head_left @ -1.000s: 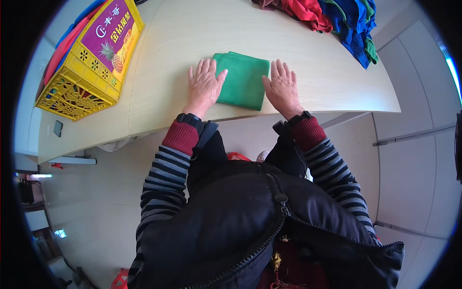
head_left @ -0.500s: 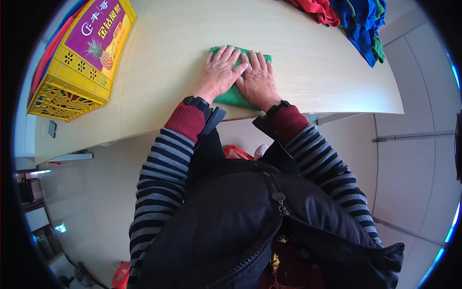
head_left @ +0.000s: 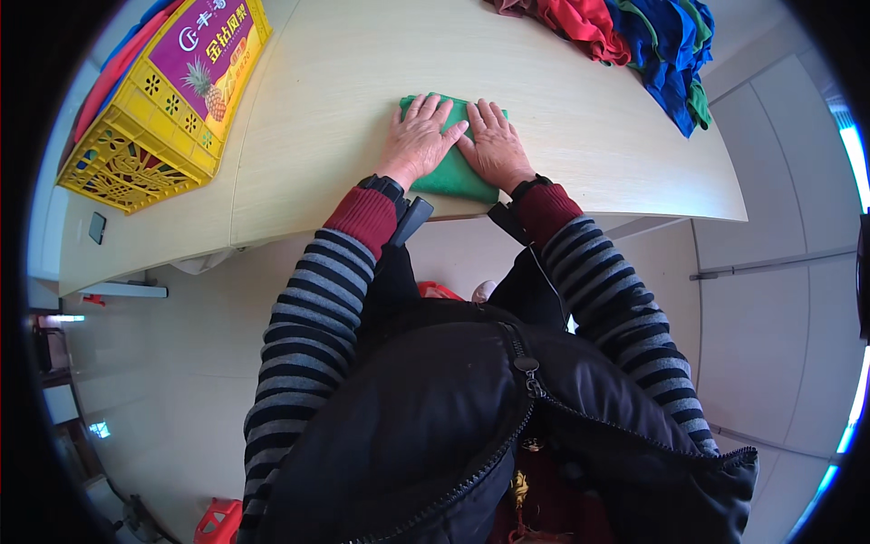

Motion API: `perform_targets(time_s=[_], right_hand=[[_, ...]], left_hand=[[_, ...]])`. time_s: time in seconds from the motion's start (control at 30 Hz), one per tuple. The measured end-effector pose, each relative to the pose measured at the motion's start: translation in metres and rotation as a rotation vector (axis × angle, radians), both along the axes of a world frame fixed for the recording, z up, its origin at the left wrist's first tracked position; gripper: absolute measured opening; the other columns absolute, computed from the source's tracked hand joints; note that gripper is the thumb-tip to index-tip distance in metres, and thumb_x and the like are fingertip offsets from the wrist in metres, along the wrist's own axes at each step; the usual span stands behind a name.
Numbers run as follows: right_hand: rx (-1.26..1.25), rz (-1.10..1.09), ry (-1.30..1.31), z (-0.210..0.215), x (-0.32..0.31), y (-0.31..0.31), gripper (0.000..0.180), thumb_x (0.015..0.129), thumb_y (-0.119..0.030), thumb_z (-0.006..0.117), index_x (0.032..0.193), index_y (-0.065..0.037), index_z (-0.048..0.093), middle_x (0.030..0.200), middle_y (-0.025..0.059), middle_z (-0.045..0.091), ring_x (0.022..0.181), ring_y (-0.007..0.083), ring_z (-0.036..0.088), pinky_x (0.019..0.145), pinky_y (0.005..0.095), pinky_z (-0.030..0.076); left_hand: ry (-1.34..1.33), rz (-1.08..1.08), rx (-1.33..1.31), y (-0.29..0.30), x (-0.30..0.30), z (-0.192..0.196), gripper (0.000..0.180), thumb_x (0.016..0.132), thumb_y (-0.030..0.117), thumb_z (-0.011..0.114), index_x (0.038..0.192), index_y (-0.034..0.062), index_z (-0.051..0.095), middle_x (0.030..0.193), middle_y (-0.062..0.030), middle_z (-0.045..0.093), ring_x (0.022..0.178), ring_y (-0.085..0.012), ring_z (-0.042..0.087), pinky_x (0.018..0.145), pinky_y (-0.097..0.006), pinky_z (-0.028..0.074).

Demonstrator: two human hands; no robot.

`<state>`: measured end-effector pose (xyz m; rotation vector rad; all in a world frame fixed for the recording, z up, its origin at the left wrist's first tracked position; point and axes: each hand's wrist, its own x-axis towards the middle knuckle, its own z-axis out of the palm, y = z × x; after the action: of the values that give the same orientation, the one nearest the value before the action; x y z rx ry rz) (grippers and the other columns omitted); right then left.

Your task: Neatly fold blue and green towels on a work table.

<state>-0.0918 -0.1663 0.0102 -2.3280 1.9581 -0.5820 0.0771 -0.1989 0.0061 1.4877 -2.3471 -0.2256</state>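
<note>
A flat folded green cloth lies near the front edge of the pale table. My left hand rests palm down on its left part, fingers stretched out toward the far edge of the cloth. Beside it my right hand lies flat on the right part, its fingers also extended. The two thumbs almost meet over the middle. Both hands press on the cloth from above without gripping it, and they cover much of its surface.
At the left stands a yellow plastic crate with a purple pineapple label and cloth inside. Heaped red cloth and blue-green cloth lie at the far right. A small dark flat object sits by the left edge. Below is a red stool.
Both hands stay flat on the green cloth, the right one turned slightly and its fingers a little closer to the left's. The whole view has shifted slightly.
</note>
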Motion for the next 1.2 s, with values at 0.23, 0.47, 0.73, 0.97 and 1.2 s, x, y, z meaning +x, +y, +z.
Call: perform_targets(time_s=[0.23, 0.47, 0.73, 0.97, 1.2], right_hand=[[0.087, 0.127, 0.194, 0.019, -0.002, 0.004, 0.065, 0.102, -0.046, 0.041, 0.152, -0.005, 0.037, 0.159, 0.0192, 0.033, 0.15, 0.0373, 0.027, 0.119, 0.0558, 0.025], [-0.052, 0.111, 0.198, 0.004, 0.023, 0.024, 0.064, 0.102, -0.043, 0.043, 0.154, -0.007, 0.035, 0.161, 0.0171, 0.032, 0.151, 0.0365, 0.026, 0.12, 0.055, 0.023], [-0.024, 0.104, 0.09, 0.002, 0.027, 0.029, 0.064, 0.102, -0.046, 0.042, 0.152, -0.007, 0.039, 0.16, 0.0168, 0.034, 0.15, 0.036, 0.026, 0.121, 0.0536, 0.02], [-0.052, 0.068, 0.073, -0.001, 0.025, 0.026, 0.067, 0.102, -0.049, 0.04, 0.152, -0.006, 0.039, 0.16, 0.0168, 0.034, 0.15, 0.0355, 0.027, 0.122, 0.0515, 0.02], [-0.013, 0.041, 0.106, 0.003, 0.02, 0.027, 0.066, 0.103, -0.048, 0.043, 0.153, -0.006, 0.037, 0.161, 0.0165, 0.032, 0.151, 0.0344, 0.026, 0.122, 0.0485, 0.02]], left_hand=[[0.006, 0.145, -0.03, 0.027, -0.004, 0.003, 0.073, 0.102, 0.063, 0.03, 0.154, 0.0131, 0.039, 0.162, -0.0101, 0.032, 0.151, -0.029, 0.024, 0.122, -0.055, 0.015], [0.047, 0.111, -0.051, 0.047, -0.005, 0.012, 0.076, 0.102, 0.063, 0.03, 0.153, 0.0081, 0.039, 0.161, -0.013, 0.034, 0.151, -0.03, 0.026, 0.122, -0.054, 0.016], [0.074, -0.025, -0.1, 0.046, 0.006, 0.001, 0.078, 0.101, 0.065, 0.031, 0.153, 0.0061, 0.039, 0.16, -0.0148, 0.034, 0.15, -0.0305, 0.026, 0.122, -0.051, 0.017], [0.039, -0.021, -0.104, 0.043, 0.006, 0.0, 0.077, 0.101, 0.063, 0.034, 0.152, 0.0056, 0.039, 0.161, -0.0148, 0.033, 0.15, -0.0311, 0.026, 0.122, -0.05, 0.017], [0.041, -0.028, -0.168, 0.045, 0.006, 0.001, 0.078, 0.1, 0.064, 0.038, 0.15, 0.0043, 0.042, 0.158, -0.0157, 0.037, 0.148, -0.0325, 0.03, 0.12, -0.053, 0.022]])
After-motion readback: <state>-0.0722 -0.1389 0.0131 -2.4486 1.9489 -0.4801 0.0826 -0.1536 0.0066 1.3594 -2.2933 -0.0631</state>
